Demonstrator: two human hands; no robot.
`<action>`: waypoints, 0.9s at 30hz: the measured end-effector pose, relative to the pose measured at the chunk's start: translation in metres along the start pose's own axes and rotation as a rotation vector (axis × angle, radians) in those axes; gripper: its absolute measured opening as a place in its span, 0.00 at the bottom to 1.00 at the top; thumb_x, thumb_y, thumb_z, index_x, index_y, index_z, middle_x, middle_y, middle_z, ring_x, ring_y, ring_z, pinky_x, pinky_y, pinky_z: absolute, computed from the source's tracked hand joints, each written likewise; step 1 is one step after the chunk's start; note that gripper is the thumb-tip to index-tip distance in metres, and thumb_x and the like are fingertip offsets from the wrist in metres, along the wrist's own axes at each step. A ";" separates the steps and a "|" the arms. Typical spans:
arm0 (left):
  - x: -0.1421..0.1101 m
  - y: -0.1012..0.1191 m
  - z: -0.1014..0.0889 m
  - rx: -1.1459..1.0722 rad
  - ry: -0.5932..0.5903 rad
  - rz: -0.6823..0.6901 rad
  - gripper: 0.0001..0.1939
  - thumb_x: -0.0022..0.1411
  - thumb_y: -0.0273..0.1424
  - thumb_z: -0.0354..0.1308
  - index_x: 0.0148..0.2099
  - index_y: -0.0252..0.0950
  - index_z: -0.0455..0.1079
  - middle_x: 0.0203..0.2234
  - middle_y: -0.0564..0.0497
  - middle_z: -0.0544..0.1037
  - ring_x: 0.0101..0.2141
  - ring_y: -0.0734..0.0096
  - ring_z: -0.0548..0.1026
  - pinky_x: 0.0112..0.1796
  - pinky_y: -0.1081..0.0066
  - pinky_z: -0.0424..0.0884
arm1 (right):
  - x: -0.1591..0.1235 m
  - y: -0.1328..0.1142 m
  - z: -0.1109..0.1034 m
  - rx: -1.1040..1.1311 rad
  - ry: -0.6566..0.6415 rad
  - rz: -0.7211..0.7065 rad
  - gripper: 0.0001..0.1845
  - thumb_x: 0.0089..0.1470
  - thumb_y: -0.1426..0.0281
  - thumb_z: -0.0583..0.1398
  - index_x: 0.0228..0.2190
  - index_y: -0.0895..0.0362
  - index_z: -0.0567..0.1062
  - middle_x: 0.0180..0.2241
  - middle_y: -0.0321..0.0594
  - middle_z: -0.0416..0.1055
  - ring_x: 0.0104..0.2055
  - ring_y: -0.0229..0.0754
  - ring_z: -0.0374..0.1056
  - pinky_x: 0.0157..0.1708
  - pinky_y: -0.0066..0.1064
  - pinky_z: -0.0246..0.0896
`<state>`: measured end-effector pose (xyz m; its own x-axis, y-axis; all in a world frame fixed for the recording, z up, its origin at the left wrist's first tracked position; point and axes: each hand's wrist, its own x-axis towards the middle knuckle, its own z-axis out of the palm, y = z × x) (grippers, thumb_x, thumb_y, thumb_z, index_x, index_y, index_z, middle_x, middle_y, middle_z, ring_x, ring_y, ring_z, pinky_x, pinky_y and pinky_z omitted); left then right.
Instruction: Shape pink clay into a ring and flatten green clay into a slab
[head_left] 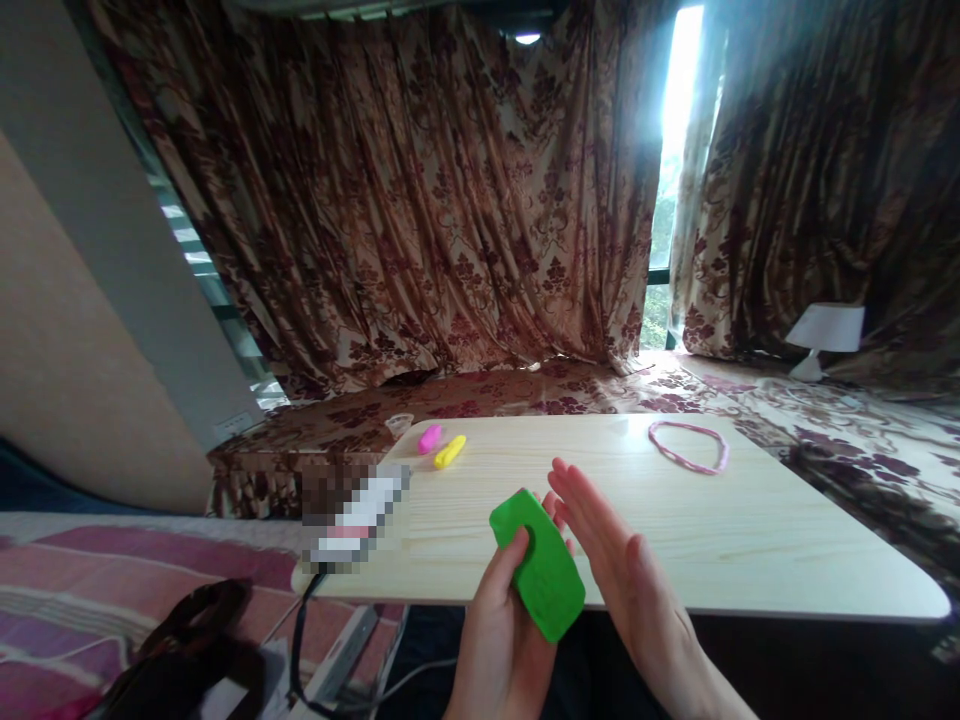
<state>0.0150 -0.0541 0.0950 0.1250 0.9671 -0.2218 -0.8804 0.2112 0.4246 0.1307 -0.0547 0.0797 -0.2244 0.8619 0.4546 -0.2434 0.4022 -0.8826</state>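
My left hand [504, 625] grips a flat green slab of what looks like modelling clay [546, 575], its thumb pressed on the upper face. The slab is tilted, with rounded corners, above the near edge of the table. Close to its right side, my right hand [619, 570] is held flat with fingers stretched out and nothing in it. Whether its fingertips touch the left hand's fingers behind the slab I cannot tell. Farther back on the table lie a pink lump [430, 439] and a yellow lump [450, 452], side by side.
A pink twisted loop [688, 447] lies at the back right of the pale wooden table [787, 540]. At the left edge is a blurred-out object [360, 520] with a black cable. A small clear container [398, 426] and a white lamp [825, 330] stand beyond.
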 end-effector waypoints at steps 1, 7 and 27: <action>0.000 0.000 0.000 0.006 0.006 -0.008 0.20 0.62 0.26 0.54 0.56 0.32 0.64 0.45 0.42 0.77 0.48 0.61 0.73 0.50 0.66 0.67 | 0.001 0.002 0.002 0.040 -0.006 -0.013 0.29 0.61 0.53 0.39 0.61 0.45 0.52 0.64 0.33 0.45 0.64 0.48 0.44 0.62 0.49 0.38; -0.004 -0.001 0.004 -0.006 0.014 -0.003 0.22 0.62 0.22 0.53 0.58 0.32 0.62 0.46 0.44 0.77 0.50 0.64 0.72 0.51 0.69 0.66 | 0.006 0.007 0.010 0.129 -0.032 -0.098 0.28 0.61 0.53 0.42 0.60 0.45 0.53 0.64 0.34 0.47 0.65 0.47 0.42 0.62 0.49 0.36; -0.003 -0.005 -0.001 -0.005 0.027 -0.078 0.19 0.62 0.25 0.53 0.56 0.29 0.65 0.44 0.41 0.77 0.48 0.58 0.73 0.49 0.63 0.68 | 0.015 0.007 0.006 0.085 -0.015 -0.091 0.33 0.58 0.47 0.41 0.61 0.46 0.52 0.64 0.36 0.46 0.66 0.46 0.40 0.62 0.47 0.39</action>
<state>0.0189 -0.0581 0.0931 0.1808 0.9434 -0.2779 -0.8707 0.2849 0.4008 0.1202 -0.0406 0.0816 -0.2116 0.8184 0.5343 -0.3423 0.4500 -0.8248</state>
